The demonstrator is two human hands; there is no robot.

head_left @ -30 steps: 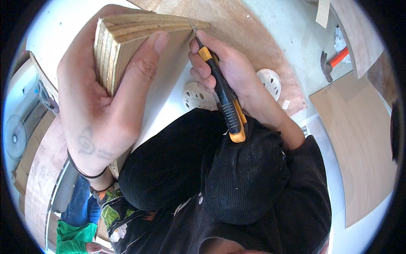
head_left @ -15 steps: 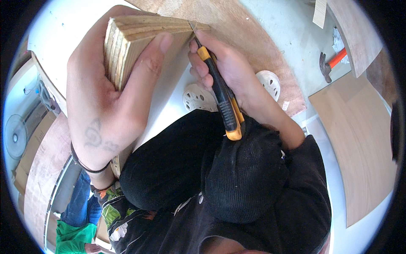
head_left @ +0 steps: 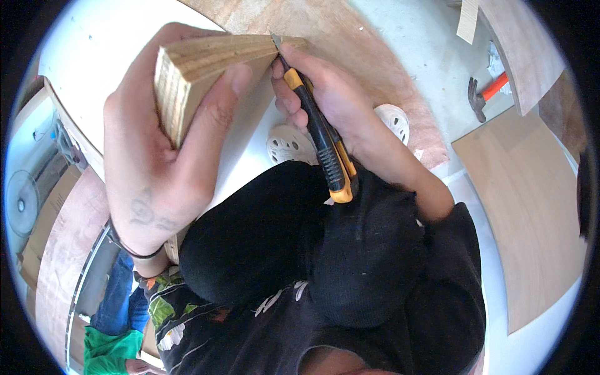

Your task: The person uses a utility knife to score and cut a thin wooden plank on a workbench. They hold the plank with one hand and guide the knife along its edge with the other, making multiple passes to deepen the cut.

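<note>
My left hand [head_left: 159, 169] is closed round a thick plywood piece [head_left: 175, 75], thumb along its near face and layered edge turned up. In my right hand [head_left: 340, 112] is a yellow-and-black utility knife [head_left: 322, 144], its thin metal blade at the upper edge of the plywood near the far end. Below my hands are my bent legs in black cloth [head_left: 250, 231], with white perforated clogs [head_left: 290, 142] showing beyond them.
A claw hammer with orange handle [head_left: 494, 87] lies upper right beside curved sheets. A thin wood sheet [head_left: 519, 219] lies at right. A fan [head_left: 24, 203] is at far left. Another person in jeans and green top [head_left: 112, 344] is at lower left.
Both hands, the plywood and the knife have shifted slightly; the plywood's near end sits a little lower in view, and the knife's tip is a little further left.
</note>
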